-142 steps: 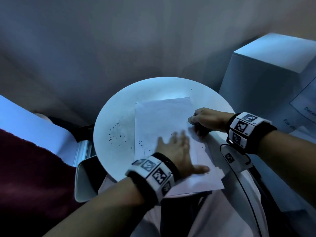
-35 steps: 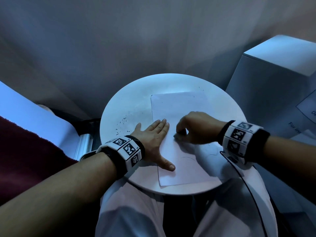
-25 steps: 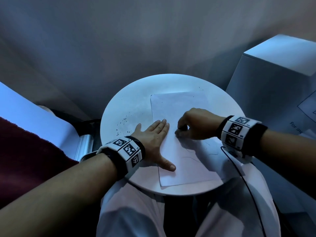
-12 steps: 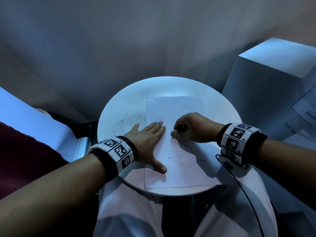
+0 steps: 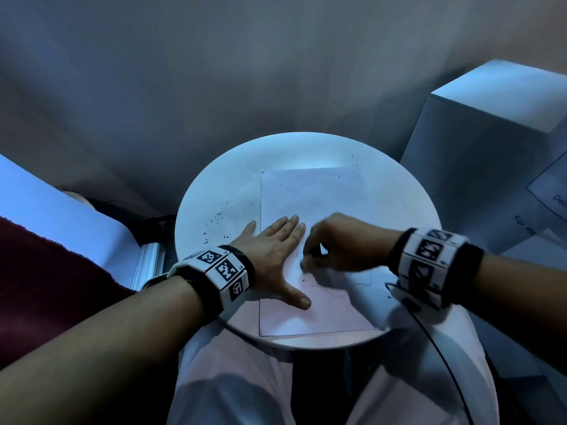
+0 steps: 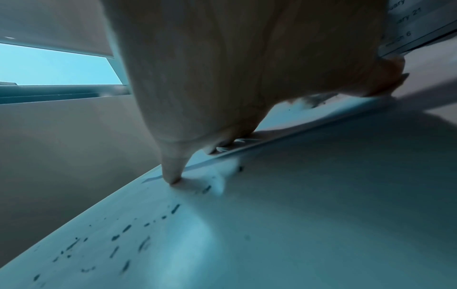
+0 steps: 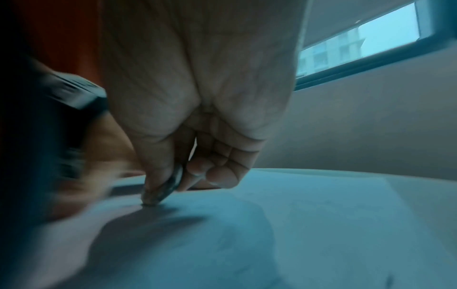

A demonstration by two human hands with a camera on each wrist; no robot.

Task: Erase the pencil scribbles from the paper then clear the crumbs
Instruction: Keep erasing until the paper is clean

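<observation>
A dim room: round white table (image 5: 399,210), grey wall (image 5: 214,72), window (image 7: 366,45).

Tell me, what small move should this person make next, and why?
Probably rub the eraser pinched in the right hand toward the near edge, over the faint pencil line left on the paper. The left hand already lies flat on the sheet's left edge, and the crumbs beside it on the table can wait.
</observation>
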